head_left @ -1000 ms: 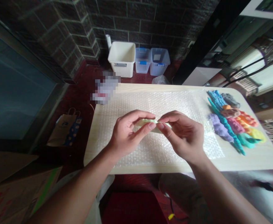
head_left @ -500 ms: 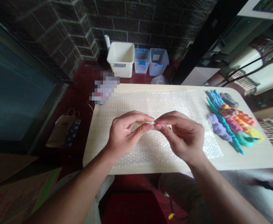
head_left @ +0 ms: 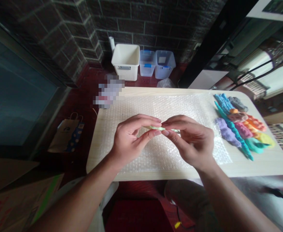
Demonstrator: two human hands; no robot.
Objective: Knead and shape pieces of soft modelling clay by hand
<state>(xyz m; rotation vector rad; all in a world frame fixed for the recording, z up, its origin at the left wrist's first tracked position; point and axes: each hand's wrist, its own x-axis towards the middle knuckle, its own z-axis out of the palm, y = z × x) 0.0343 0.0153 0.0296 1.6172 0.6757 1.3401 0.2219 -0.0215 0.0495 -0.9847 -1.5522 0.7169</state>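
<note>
Between the fingertips of both hands is a small pale green piece of clay, mostly covered by the fingers. My left hand pinches it from the left, thumb below and fingers above. My right hand pinches it from the right in the same way, and the two hands meet at their tips. Below them a sheet of bubble wrap covers the middle of the table. To the right of it lie several lumps of coloured clay, among them a purple lump and a long teal roll.
The pale wooden table has rounded corners. Beyond its far edge stand a white bin and two clear plastic boxes on the floor. A paper bag is on the floor at left, with a cardboard box nearer.
The fingertips and thumbs have parted slightly, so more of the pale green clay shows between them. Otherwise both hands stay over the bubble wrap.
</note>
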